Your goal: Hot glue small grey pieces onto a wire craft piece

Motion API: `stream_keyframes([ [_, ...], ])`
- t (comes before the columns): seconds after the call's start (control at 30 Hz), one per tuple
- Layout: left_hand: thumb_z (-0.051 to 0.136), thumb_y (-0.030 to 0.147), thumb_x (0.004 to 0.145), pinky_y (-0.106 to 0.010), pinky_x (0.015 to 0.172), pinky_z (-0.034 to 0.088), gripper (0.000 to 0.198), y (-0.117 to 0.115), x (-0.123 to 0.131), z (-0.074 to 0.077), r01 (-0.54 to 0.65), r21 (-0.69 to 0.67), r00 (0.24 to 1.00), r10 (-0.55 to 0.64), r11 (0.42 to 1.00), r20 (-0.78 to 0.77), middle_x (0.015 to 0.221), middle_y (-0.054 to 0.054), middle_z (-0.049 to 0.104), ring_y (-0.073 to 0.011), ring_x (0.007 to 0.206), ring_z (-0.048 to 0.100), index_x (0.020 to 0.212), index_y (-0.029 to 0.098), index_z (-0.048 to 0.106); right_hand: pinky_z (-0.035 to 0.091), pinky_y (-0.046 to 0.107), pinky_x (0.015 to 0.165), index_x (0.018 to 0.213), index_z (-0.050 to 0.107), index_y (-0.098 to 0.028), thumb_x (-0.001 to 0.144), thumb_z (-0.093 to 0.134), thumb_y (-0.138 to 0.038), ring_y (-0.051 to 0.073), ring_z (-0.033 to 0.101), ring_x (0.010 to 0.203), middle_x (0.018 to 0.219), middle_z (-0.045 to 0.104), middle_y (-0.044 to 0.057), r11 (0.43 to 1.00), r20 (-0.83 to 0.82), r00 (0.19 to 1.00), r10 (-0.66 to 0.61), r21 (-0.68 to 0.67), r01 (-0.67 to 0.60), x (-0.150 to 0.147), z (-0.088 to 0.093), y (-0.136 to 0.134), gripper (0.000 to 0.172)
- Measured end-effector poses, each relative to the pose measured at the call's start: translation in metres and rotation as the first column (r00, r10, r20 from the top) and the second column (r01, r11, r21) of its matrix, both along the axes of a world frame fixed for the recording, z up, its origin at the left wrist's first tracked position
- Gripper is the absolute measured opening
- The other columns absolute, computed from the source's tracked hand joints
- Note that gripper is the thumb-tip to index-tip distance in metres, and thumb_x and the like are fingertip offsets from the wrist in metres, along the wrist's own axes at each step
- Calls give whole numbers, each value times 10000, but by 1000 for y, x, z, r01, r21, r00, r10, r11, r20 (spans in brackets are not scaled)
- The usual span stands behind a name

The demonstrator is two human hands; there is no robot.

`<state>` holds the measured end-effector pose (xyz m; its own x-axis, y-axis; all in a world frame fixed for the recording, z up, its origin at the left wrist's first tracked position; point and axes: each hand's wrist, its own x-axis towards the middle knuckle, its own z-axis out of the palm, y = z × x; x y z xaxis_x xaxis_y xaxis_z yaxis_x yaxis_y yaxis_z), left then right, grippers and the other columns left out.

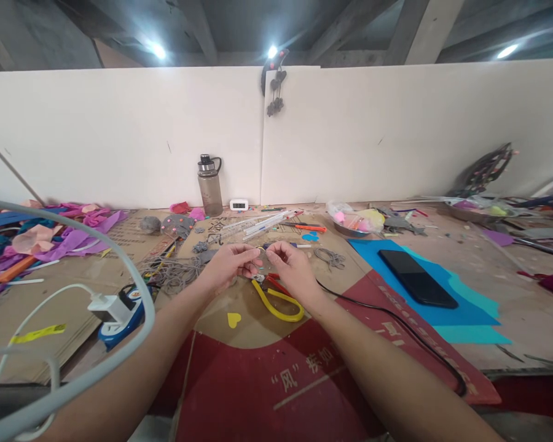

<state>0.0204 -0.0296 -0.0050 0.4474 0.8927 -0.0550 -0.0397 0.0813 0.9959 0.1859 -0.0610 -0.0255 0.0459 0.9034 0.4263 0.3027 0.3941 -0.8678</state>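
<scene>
My left hand and my right hand meet above the cardboard, thumbs and index fingers pinched. Between the fingertips shows a thin, pale yellowish curved piece, too small to name. It seems to be gripped from both sides. Just below the hands lies a cutting tool with yellow handles, its metal head partly hidden. Beside it a red-handled tool is partly covered by my right hand. A yellow paper heart rests on the cardboard nearer to me.
Grey yarn lies left of my hands, with a power strip and white cable closer in. A bottle stands by the white partition. Rightward are a phone on blue sheets, a black cord and a bowl.
</scene>
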Motion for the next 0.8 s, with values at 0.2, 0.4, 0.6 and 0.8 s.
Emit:
stream_keyframes([
  [0.2, 738, 366, 708, -201, 489, 400, 263, 3, 0, -5, -57, -11, 998, 57, 998, -12, 686, -60, 671, -74, 505, 541, 698, 114, 661, 434, 286, 696, 850, 602, -184, 859, 490, -315, 153, 567, 742, 824, 639, 27, 997, 40, 997, -63, 52, 61, 0, 0, -1, 172],
  [0.4, 718, 380, 728, -199, 494, 391, 267, 5, 0, -9, -80, -9, 995, 80, 997, 62, 718, -53, 668, -69, 523, 537, 719, 118, 667, 422, 279, 667, 793, 594, -188, 839, 508, -280, 151, 553, 693, 771, 637, 27, 994, 141, 985, -102, 60, 94, -2, 1, -3, 133],
  [0.6, 718, 401, 717, -211, 510, 395, 280, 0, 3, -8, -21, 50, 999, 23, 999, -39, 657, -46, 649, -88, 532, 533, 692, 126, 666, 387, 260, 622, 711, 552, -196, 802, 498, -230, 134, 513, 637, 687, 590, -3, 991, 174, 975, -135, 48, 129, -4, 2, -3, 110],
  [0.8, 688, 428, 728, -227, 519, 401, 303, -1, 2, -6, -13, 76, 997, 18, 997, -71, 614, -36, 619, -101, 518, 524, 667, 133, 657, 352, 247, 579, 644, 489, -209, 735, 502, -176, 122, 460, 602, 624, 517, -28, 994, 198, 975, -104, 65, 92, -5, 6, -7, 98],
])
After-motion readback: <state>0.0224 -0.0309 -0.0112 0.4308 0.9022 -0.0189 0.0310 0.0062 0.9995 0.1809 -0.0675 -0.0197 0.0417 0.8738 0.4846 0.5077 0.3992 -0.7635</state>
